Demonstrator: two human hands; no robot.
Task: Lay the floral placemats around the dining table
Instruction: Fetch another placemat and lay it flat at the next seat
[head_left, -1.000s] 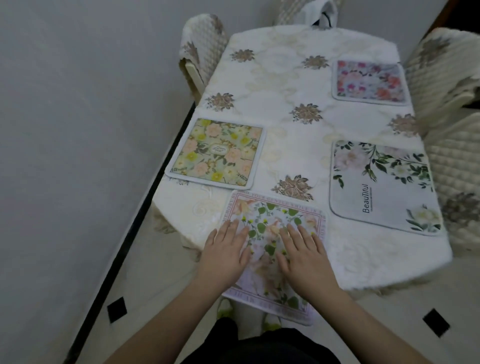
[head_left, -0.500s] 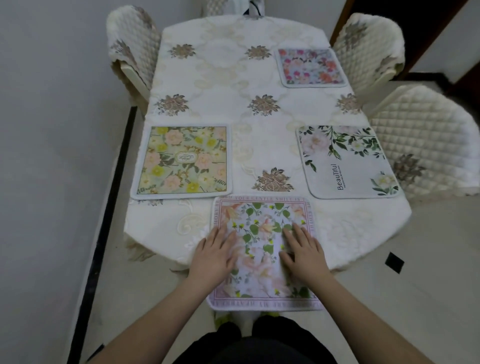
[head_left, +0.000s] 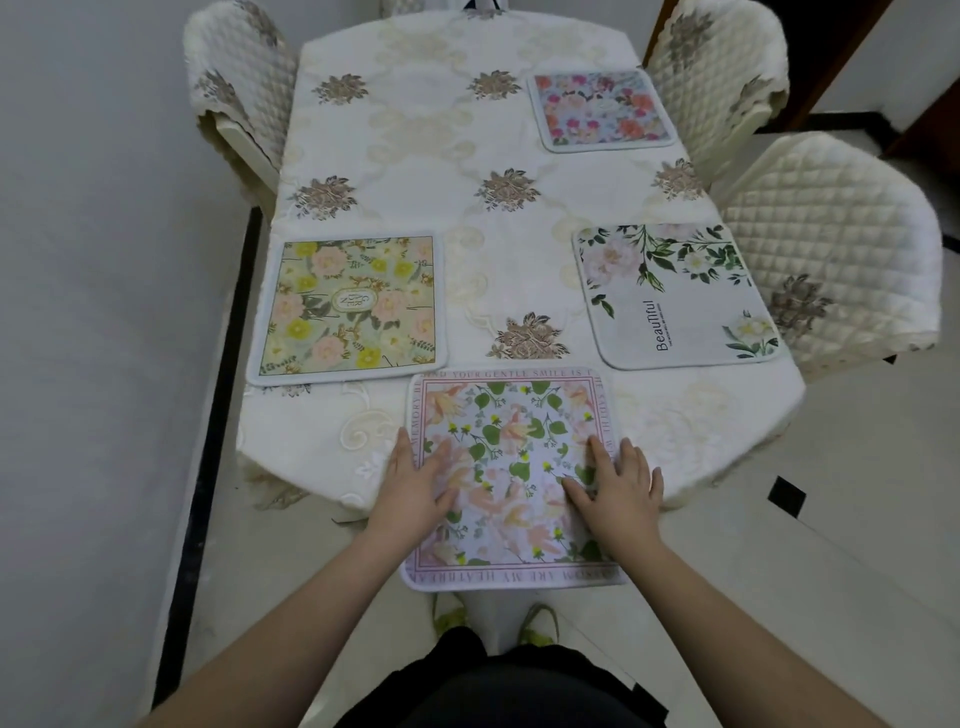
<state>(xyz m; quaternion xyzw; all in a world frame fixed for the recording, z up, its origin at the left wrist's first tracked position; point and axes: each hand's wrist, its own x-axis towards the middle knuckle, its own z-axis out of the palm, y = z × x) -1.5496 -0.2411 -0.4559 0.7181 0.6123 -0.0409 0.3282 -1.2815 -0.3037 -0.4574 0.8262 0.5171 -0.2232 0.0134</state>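
Several floral placemats lie on the dining table (head_left: 415, 156), which has a cream embroidered cloth. A pink-bordered mat with green leaves (head_left: 511, 467) sits at the near end, its near part hanging over the table's edge. My left hand (head_left: 415, 480) rests flat on its left side, fingers spread. My right hand (head_left: 618, 483) lies flat on its right side. A yellow-and-pink flower mat (head_left: 350, 306) lies at the left edge. A white mat printed "Beautiful" (head_left: 672, 296) lies at the right edge. A pink-and-red flower mat (head_left: 600, 109) lies at the far right.
Quilted cream chairs stand around the table: one at the far left (head_left: 236, 88), one at the far right (head_left: 719, 78), one at the right (head_left: 836, 249). A grey wall runs along the left. The pale tiled floor (head_left: 857, 519) has black diamond insets.
Both hands have slid apart from the middle of the near mat toward its left and right sides. The view has swung so the table is seen square-on.
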